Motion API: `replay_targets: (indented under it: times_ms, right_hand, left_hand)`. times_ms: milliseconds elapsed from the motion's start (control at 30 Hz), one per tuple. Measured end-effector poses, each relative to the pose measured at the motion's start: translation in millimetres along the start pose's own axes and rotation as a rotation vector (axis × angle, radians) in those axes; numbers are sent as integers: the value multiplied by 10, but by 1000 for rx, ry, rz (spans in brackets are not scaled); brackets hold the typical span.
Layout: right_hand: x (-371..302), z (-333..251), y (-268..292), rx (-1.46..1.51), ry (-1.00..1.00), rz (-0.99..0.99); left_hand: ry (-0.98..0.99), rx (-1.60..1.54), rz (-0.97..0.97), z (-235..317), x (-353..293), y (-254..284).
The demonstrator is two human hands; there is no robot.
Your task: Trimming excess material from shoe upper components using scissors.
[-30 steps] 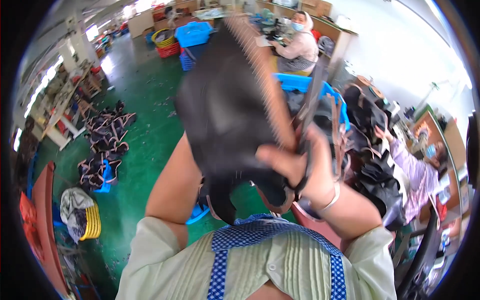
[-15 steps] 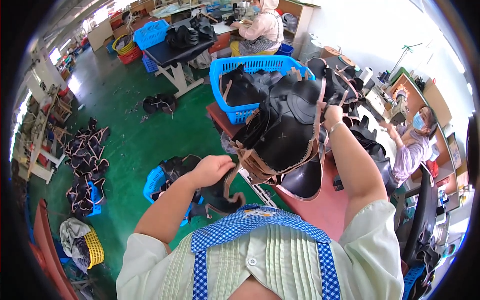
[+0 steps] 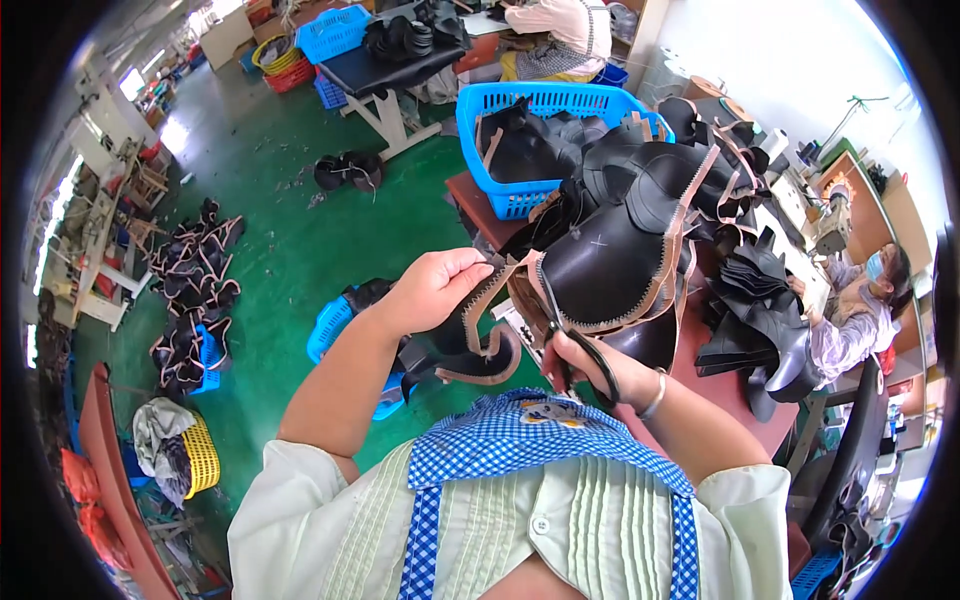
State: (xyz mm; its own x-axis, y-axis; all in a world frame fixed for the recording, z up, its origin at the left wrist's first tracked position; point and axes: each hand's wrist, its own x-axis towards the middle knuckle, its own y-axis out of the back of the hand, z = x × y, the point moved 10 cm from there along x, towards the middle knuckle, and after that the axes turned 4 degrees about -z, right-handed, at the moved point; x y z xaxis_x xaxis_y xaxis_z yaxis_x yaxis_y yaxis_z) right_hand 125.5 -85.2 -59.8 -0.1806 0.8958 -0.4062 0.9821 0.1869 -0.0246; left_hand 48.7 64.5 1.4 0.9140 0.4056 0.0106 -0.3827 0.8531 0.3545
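My left hand (image 3: 432,292) pinches the upper edge of a black leather shoe piece (image 3: 446,356) with a tan, zigzag-cut border, which hangs down from my fingers. My right hand (image 3: 625,378) is closed round the black handles of a pair of scissors (image 3: 604,372). The blades point up and away from me, close to the zigzag edge near my left fingers; whether they touch it I cannot tell. Just beyond, a pile of similar black leather pieces (image 3: 595,265) overhangs the near side of the red-brown table (image 3: 690,385).
A blue basket (image 3: 485,165) of leather pieces stands on the table. More black pieces (image 3: 750,300) lie at the right, near a masked person (image 3: 850,320) at a sewing machine (image 3: 832,225). On the green floor are another blue basket (image 3: 330,325) and a leather heap (image 3: 195,290).
My right hand has left the pile, come nearer to me and now holds scissors. My left hand has lifted the leather piece slightly up, toward the pile.
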Motion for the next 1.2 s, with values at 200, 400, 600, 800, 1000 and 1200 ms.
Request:
replay_targets:
  times_ms: [200,400,600,800,1000,1200]
  right_hand:
    - [42,-367,134,216,115,332]
    - [-133,-1177,-21,-314,797,344]
    - [-519,-2008,-146,185,970,240]
    - [-597,-2256,-263,-421,890,216]
    - [-1676,-2676,43,-461,1262,781]
    - [-2214,-3057,1306,-178,1174,1292]
  left_hand:
    - [-79,141,125,212,-110,149]
    - [-409,-755,285,1105,-356,715]
    - [-563,-1154,288,1531,-320,1342]
    - [-730,-1027,157,2584,-413,768]
    - [-509,-616,195,2410,-9,887]
    - [-24,222,-846,497,-440,-995]
